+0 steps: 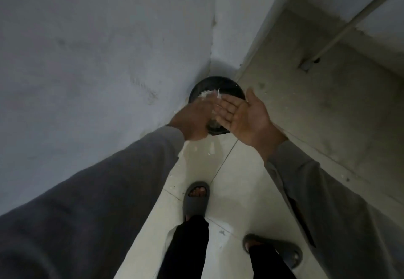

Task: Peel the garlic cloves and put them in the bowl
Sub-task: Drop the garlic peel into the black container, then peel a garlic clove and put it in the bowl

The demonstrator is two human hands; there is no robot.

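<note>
A round black bin (216,86) stands on the pale tiled floor in the corner of two walls. White papery garlic skins (208,94) are in the air above its left rim.

Glossy dark bin (227,86), papery white peels (57,97) scattered, matt rough plaster wall (87,60), smooth pale floor tiles (236,191), soft grey cloth sleeves (98,191).

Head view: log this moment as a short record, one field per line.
setting: corner where the wall meets the tiled floor
container: dark round bin on the floor in the corner
left hand: blurred, over the bin, beside pale scraps
right hand: open, palm up, fingers straight
on floor: pale bits before the bin
feet: grey slippers
</note>
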